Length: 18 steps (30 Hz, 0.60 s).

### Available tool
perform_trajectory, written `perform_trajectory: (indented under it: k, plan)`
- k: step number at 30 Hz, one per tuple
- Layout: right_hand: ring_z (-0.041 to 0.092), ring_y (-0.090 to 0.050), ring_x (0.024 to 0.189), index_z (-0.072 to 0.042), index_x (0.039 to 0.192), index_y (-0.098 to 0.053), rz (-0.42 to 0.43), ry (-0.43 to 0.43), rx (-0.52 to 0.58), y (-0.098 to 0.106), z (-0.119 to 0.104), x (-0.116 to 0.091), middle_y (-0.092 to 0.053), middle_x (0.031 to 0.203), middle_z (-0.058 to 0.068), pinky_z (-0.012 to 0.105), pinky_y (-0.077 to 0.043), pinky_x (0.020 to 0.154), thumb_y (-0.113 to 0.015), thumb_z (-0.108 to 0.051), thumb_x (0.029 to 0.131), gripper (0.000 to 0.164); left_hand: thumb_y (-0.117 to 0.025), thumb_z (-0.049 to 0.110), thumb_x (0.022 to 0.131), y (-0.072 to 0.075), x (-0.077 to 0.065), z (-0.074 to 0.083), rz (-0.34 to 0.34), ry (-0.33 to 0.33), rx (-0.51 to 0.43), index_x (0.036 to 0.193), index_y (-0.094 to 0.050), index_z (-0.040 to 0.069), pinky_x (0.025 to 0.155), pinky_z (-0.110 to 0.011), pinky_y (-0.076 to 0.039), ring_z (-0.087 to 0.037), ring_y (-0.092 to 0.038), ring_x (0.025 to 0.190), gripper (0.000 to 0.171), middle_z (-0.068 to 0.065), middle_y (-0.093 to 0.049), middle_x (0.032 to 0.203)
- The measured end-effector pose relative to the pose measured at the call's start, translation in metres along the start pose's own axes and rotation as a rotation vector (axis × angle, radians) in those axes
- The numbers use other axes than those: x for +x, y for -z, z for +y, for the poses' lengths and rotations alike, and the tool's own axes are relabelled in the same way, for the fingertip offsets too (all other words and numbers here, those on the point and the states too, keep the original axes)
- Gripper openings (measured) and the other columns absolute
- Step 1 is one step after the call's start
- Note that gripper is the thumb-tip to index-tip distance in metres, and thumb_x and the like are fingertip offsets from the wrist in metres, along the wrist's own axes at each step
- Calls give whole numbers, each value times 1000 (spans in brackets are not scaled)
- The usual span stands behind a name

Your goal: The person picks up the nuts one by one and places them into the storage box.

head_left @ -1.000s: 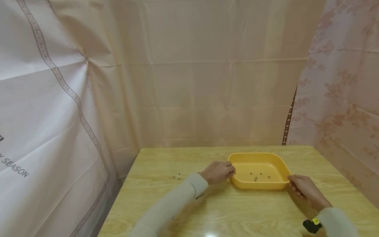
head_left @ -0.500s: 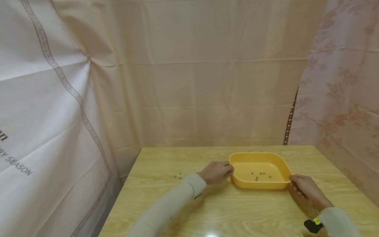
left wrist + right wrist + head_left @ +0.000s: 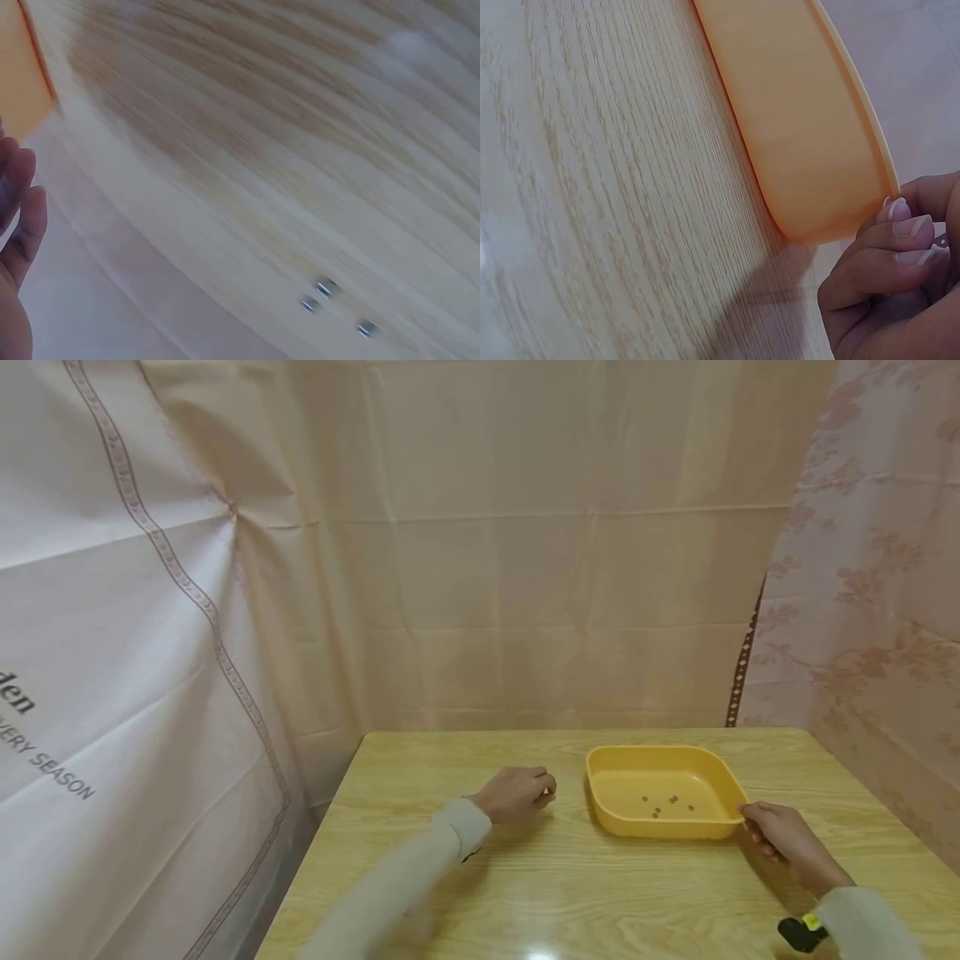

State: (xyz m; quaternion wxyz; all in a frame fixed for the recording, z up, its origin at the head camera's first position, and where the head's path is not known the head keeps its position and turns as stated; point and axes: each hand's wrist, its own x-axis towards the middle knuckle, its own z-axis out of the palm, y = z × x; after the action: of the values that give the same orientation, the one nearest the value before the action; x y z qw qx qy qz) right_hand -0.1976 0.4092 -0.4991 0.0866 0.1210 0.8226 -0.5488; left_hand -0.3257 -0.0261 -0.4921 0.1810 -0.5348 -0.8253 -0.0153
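Note:
My right hand [image 3: 791,842] pinches the near right corner of a yellow plastic tray [image 3: 667,831], thumb over the rim. In the right wrist view, curled fingers [image 3: 877,270] sit under the tray's edge. Several small metal pieces [image 3: 691,807], like nuts, lie on the tray's floor. To the left of the tray, my left hand [image 3: 516,793] hovers over the table with loosely bent fingers and nothing visible in them. Three small shiny metal pieces [image 3: 325,287] rest on the table in the left wrist view; in the head view the left hand and sleeve cover them.
The light wood table [image 3: 570,893] reaches back to a beige cloth [image 3: 525,610]. A white printed cloth [image 3: 112,693] hangs at the left, a floral one [image 3: 877,593] at the right. A black strap piece [image 3: 801,933] shows at the right wrist.
My left hand has left the tray's left rim and moved left. One more metal piece appeared in the tray and shifted slightly there. My right hand keeps its grip.

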Motion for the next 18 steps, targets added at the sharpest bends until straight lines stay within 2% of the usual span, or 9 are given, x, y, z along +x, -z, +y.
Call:
perform_trajectory:
  k: [6, 12, 18]
  plan:
    - [8, -43, 56, -10, 84, -56, -8, 1, 14, 1, 0, 0, -49, 71, -3, 25, -42, 51, -41, -32, 111, 38, -66, 26, 103, 7, -26, -17, -31, 65, 13, 105, -70, 19, 61, -11, -45, 1, -59, 71, 9, 7, -66, 96]
    - [7, -43, 55, -11, 82, -55, -5, 14, 24, 2, 1, 0, -48, 70, -4, 24, -42, 50, -41, -31, 111, 38, -69, 24, 101, 14, -55, -32, -30, 106, 13, 103, -71, 15, 60, -16, -48, -4, -61, 69, 9, 4, -67, 93]
    - [7, -43, 55, -11, 82, -55, -13, 23, 28, 1, 2, 1, -48, 70, -5, 24, -42, 50, -41, -32, 111, 38, -71, 24, 99, 14, -86, -46, -42, 152, 9, 102, -71, 14, 62, -19, -50, -5, -62, 71, 10, 3, -66, 92]
